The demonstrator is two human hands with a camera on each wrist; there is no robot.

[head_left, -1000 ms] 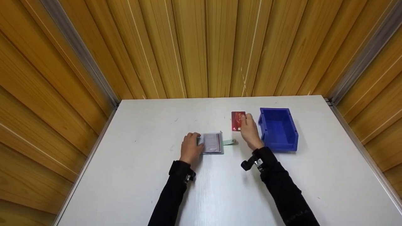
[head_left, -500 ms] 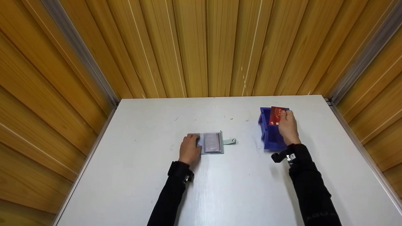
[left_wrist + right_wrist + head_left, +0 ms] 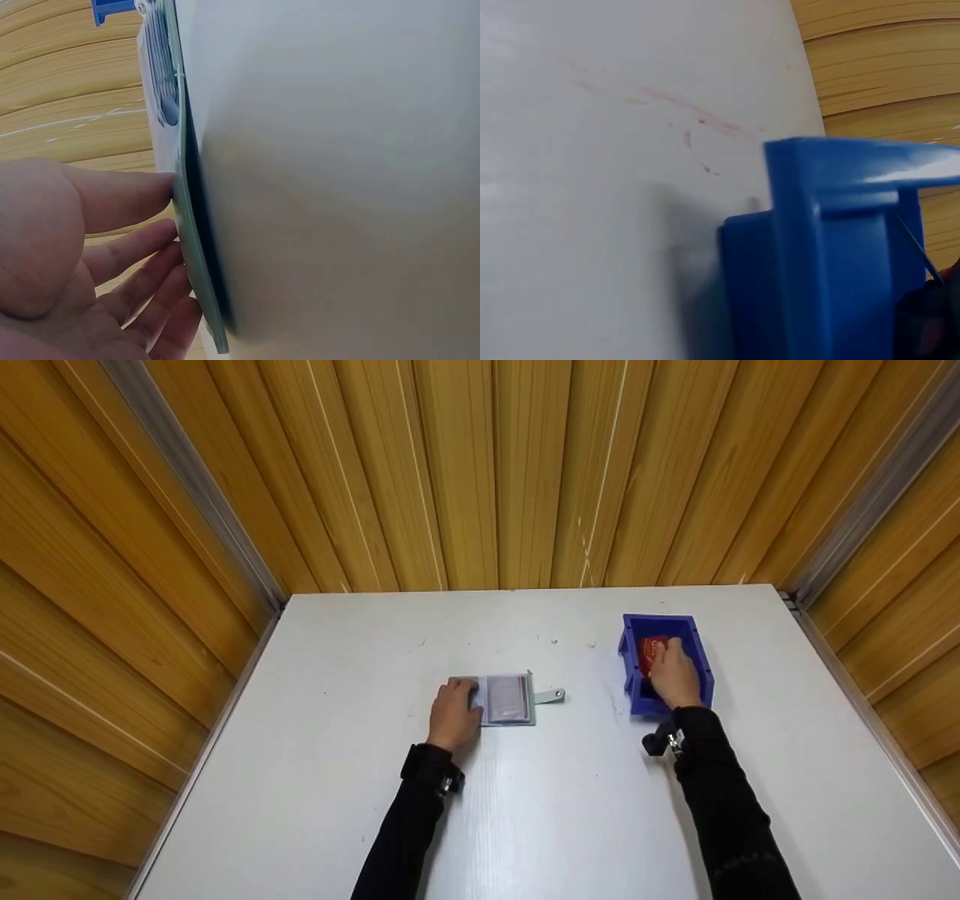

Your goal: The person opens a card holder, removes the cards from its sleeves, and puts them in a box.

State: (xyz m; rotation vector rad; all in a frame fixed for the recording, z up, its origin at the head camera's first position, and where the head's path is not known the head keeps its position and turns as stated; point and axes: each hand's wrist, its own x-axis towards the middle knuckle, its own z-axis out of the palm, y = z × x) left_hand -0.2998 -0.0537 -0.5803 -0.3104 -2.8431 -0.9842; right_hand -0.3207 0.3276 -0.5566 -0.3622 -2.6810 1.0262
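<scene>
An open card holder (image 3: pixel 508 699) with a pale green cover and clear sleeves lies on the table in the head view. On its left cover rests my left hand (image 3: pixel 454 712); the left wrist view shows the thumb and fingertips touching the cover (image 3: pixel 187 217) with the fingers extended. My right hand (image 3: pixel 675 679) is inside the blue bin (image 3: pixel 660 624), pinching a red card (image 3: pixel 651 652) whose right part is behind the fingers. In the right wrist view the bin (image 3: pixel 802 247) fills the lower right, and the card (image 3: pixel 919 244) shows edge-on as a thin dark line.
The holder's snap strap (image 3: pixel 551 696) sticks out to its right, toward the bin. Wood-patterned wall panels (image 3: pixel 465 472) stand behind and at both sides of the white table (image 3: pixel 375 660).
The right hand has carried the red card rightward from beside the card holder to over the bin, then lowered it inside. The left hand stays on the card holder.
</scene>
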